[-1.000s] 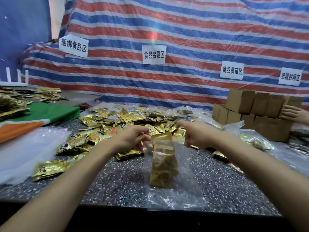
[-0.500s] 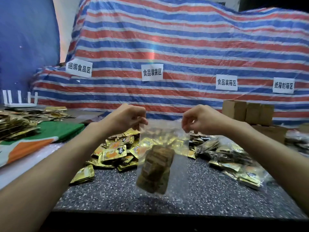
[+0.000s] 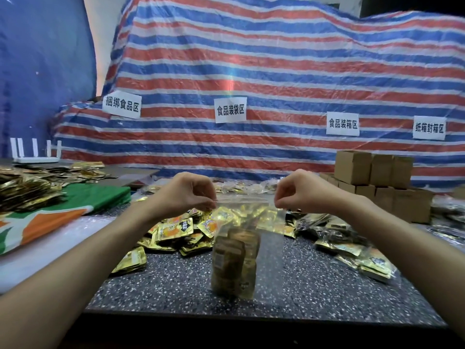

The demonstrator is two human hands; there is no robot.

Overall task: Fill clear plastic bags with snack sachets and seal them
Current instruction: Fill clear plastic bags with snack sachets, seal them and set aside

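Both hands up over the counter (image 3: 314, 285), each pinching a top corner of the clear plastic bag (image 3: 245, 210): left hand (image 3: 187, 195) has fingers curled on the left end of the zip strip, right hand (image 3: 300, 195) on the right end. Bag hangs upright between them with the mouth stretched straight across. A stack of gold snack sachets (image 3: 232, 264) sits in the bag's bottom; can't tell if the bag's base touches the counter. Loose sachet pile (image 3: 176, 231) behind and left of the bag, more sachets in clear wrap (image 3: 357, 250) to the right. Brown cardboard boxes (image 3: 372, 182) stacked far right. Green-orange cloth (image 3: 83, 205) at left, white router (image 3: 35, 154) behind it. Striped tarp (image 3: 251, 71) backdrop with white paper signs (image 3: 230, 110).
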